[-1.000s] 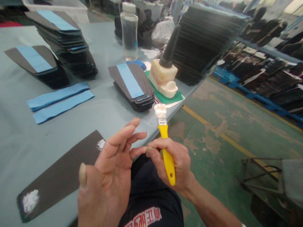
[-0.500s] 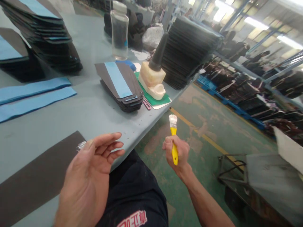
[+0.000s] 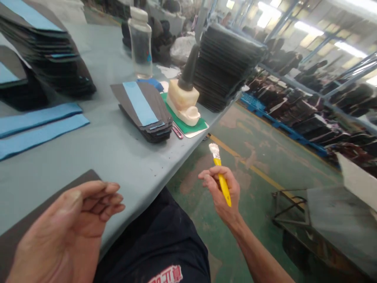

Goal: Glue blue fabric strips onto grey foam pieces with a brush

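Note:
My right hand (image 3: pixel 225 188) grips a yellow-handled paintbrush (image 3: pixel 224 182), held upright past the table edge with white paste on its bristles. Palm turned inward, my left hand (image 3: pixel 70 220) hovers over a dark grey panel (image 3: pixel 17 224) on the table, fingers loosely bent and holding nothing. This hand covers much of the panel. Farther along lies a small stack of dark pieces (image 3: pixel 147 108), the top one bearing a light blue strip. Beside it a cream pot with a black cone (image 3: pixel 184 96) stands on a green sheet (image 3: pixel 196 129).
Two blue strips (image 3: pixel 41 131) lie at left, in front of tall stacks of dark pieces (image 3: pixel 59 59). A clear bottle (image 3: pixel 141 43) and another dark stack (image 3: pixel 229 63) stand at the back. A cart (image 3: pixel 324 224) is on the floor at right.
My left hand has moved left and down across the panel. The brush now leans more, with the fingers of my right hand loosened around it. The view has shifted slightly.

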Demonstrator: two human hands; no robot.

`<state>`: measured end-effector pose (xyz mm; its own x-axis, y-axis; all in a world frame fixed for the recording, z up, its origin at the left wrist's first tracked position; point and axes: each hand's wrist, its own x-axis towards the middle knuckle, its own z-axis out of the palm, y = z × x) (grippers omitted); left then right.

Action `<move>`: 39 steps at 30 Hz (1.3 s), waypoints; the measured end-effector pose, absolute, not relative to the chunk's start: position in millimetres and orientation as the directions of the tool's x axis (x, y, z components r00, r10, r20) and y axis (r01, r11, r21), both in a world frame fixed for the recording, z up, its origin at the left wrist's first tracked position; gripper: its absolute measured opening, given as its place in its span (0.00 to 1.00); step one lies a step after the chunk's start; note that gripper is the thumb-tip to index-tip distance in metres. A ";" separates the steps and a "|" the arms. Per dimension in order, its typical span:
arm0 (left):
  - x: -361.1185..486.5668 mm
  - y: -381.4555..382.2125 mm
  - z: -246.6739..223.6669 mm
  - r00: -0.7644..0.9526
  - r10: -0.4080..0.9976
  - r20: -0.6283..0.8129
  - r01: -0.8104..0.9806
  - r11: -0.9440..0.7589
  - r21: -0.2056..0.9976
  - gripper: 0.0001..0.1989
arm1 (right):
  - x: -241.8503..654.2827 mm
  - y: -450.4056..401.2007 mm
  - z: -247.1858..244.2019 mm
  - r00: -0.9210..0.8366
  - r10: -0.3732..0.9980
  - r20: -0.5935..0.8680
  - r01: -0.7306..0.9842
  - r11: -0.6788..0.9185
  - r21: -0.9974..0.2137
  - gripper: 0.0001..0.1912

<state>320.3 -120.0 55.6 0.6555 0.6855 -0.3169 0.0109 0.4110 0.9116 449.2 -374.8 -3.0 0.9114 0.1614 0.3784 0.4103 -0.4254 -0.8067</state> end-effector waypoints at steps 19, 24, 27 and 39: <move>337.7 36.1 71.3 0.459 0.883 0.095 0.681 -0.419 0.600 0.22 | 477.1 -172.4 22.7 0.321 0.563 0.762 0.851 0.182 -0.493 0.07; 385.4 78.0 65.9 0.570 0.820 0.053 0.744 -0.543 0.389 0.15 | 491.7 -155.1 4.6 0.279 0.684 0.674 0.871 0.116 -0.478 0.12; 416.4 92.1 61.7 0.648 0.761 -0.005 0.729 -0.619 0.292 0.13 | 494.9 -149.4 -3.7 0.238 0.736 0.634 0.880 0.113 -0.461 0.12; 439.6 126.4 67.2 0.764 0.617 -0.189 0.644 -0.745 0.175 0.20 | 520.0 -117.2 -1.3 0.192 0.794 0.576 0.882 0.117 -0.456 0.10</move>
<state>439.6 126.4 67.2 0.7643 0.6166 -0.1887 0.6440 -0.7446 0.1753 520.0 -117.2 -1.3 0.1924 0.7944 0.5761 0.8825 0.1167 -0.4557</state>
